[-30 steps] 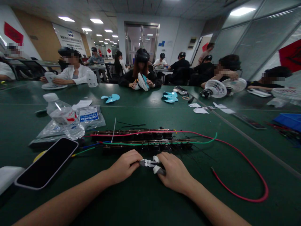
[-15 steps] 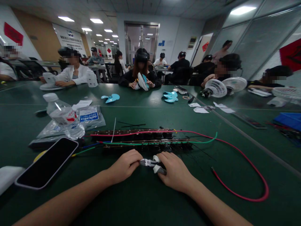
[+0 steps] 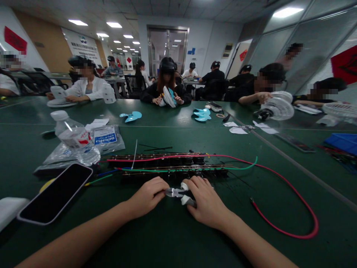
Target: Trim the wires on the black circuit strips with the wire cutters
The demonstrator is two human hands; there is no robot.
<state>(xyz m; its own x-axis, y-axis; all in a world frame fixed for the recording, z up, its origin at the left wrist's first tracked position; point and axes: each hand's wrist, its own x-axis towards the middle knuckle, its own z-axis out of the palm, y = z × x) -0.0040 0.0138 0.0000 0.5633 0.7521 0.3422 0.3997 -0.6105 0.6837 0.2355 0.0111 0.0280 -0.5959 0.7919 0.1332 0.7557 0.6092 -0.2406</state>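
My right hand (image 3: 208, 203) is closed round the white and grey handles of a pair of pliers (image 3: 175, 192), whose metal jaws point left. At the jaw tips, my left hand (image 3: 147, 197) is pinched; whatever lies between its fingers is too small to make out. Just beyond both hands lie two rows of black parts (image 3: 178, 175) side by side, with thin copper-coloured strips along them. A green wire (image 3: 245, 168) runs along the nearer row. Over the farther row passes a thick red cable (image 3: 299, 193), which loops round on the right. A pale cable tie (image 3: 135, 154) sticks up at the rows' left part.
At the left are a phone (image 3: 57, 193), a water bottle (image 3: 75, 139) and plastic bags (image 3: 108, 138). Blue fan blades (image 3: 131, 116) and white papers (image 3: 238, 130) lie farther back. A blue tray (image 3: 341, 143) is at the right. Several people sit around, some handling fan parts.
My hands and the pliers have barely moved. At the back right, a seated person has shifted a white fan part to the right, and a standing person has moved right.
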